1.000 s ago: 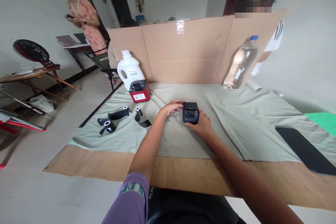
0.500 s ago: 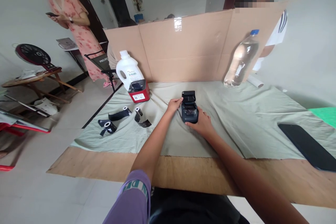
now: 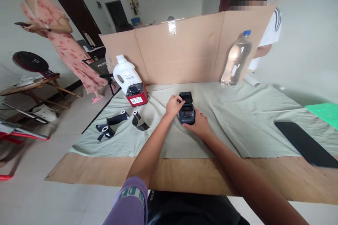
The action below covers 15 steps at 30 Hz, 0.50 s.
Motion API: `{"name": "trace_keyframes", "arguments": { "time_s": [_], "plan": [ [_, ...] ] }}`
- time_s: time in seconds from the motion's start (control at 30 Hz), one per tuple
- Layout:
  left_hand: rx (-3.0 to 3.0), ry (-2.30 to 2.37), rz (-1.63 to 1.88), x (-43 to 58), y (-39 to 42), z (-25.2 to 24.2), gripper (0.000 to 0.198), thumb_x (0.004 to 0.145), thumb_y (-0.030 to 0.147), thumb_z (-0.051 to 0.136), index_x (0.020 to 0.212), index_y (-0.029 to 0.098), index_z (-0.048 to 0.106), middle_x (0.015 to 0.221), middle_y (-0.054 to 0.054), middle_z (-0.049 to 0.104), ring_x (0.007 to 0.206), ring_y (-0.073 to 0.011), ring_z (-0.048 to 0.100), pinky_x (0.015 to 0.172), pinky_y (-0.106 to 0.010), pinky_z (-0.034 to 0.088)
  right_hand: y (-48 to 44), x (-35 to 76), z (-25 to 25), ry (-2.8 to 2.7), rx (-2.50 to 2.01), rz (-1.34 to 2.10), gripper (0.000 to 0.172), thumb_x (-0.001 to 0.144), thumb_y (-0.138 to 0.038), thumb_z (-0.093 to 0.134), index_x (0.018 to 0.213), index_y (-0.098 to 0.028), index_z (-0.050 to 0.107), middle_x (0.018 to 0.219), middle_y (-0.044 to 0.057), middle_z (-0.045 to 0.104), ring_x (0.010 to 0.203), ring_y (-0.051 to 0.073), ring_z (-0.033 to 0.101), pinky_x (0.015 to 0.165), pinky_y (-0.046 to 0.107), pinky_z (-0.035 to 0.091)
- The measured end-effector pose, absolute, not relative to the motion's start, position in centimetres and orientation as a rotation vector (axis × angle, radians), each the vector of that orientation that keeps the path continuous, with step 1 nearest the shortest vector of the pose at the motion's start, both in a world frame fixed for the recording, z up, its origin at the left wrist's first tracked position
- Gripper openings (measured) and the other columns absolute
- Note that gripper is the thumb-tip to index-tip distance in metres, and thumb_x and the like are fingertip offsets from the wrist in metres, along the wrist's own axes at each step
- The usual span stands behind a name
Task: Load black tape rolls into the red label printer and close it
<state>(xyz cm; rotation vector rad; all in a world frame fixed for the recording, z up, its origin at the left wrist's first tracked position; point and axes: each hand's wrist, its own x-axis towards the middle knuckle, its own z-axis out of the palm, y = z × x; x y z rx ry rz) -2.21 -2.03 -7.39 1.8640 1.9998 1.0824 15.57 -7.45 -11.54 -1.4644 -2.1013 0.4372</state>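
Note:
A small black portable printer [image 3: 187, 119] stands on the cloth with its lid [image 3: 186, 96] flipped up at the back. Inside its open compartment something dark and shiny shows. My right hand [image 3: 201, 123] wraps round the body from the right, thumb along the front edge. At the printer's upper left, my left hand [image 3: 174, 106] has bent fingers with the tips at the lid near the hinge; its grip there is partly hidden. Off to the left lie three small rolls of black paper strip: one roll [image 3: 108, 132] in front, another roll [image 3: 123, 114] behind, and a third roll [image 3: 136, 115] nearest me.
Behind stands a cardboard screen [image 3: 182, 52]. A white jug [image 3: 126, 72] and a red-and-black box [image 3: 137, 99] stand at the back left, a clear water bottle [image 3: 236, 61] at the back right. A dark phone [image 3: 306, 143] lies on the right. Two people stand beyond the table.
My left hand has shifted slightly over the printer's lid hinge, its fingers more bent. My right hand stays round the printer. The whole view has turned a little to the right.

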Motion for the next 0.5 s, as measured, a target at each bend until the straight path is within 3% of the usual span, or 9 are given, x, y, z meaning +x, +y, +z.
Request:
{"name": "trace_keyframes", "arguments": {
  "time_s": [0.13,0.23,0.4,0.5],
  "plan": [
    [2.237,1.876,0.356,-1.2,-1.8,-4.7,0.028,0.077,0.040,0.075,0.103,0.030,0.079,0.123,-0.007,0.064,0.117,-0.0258,0.060,0.093,-0.031,0.049,-7.4,15.7,-11.5,-2.103,-1.446,0.453,0.099,0.070,-0.057,0.075,0.149,-0.015,0.033,0.140,0.020,0.058,0.128,0.041,0.053,0.104,0.052,0.038],
    [2.208,1.866,0.015,-0.3,-0.9,-3.4,0.037,0.075,0.037,0.076,0.112,0.029,0.078,0.122,-0.007,0.070,0.111,-0.0263,0.065,0.088,-0.030,0.051,-7.3,15.7,-11.7,-2.099,-1.443,0.432,0.099,0.070,-0.056,0.075,0.149,-0.014,0.033,0.138,0.021,0.059,0.128,0.041,0.053,0.103,0.051,0.038],
    [2.167,1.873,-0.017,0.3,-0.4,-2.5,0.037,0.069,0.030,0.077,0.105,0.026,0.078,0.110,-0.005,0.075,0.101,-0.0251,0.068,0.081,-0.029,0.052,-7.2,15.7,-11.9,-2.090,-1.451,0.413,0.098,0.070,-0.056,0.076,0.148,-0.014,0.035,0.134,0.021,0.060,0.127,0.041,0.054,0.103,0.050,0.039],
    [2.201,1.850,0.260,-0.3,-1.5,-2.2,0.034,0.068,0.030,0.075,0.102,0.025,0.076,0.104,-0.003,0.074,0.096,-0.0233,0.067,0.080,-0.030,0.051,-7.2,15.8,-11.8,-2.090,-1.446,0.423,0.095,0.071,-0.056,0.074,0.147,-0.015,0.035,0.134,0.020,0.061,0.127,0.041,0.054,0.102,0.051,0.039]
  ]
}}
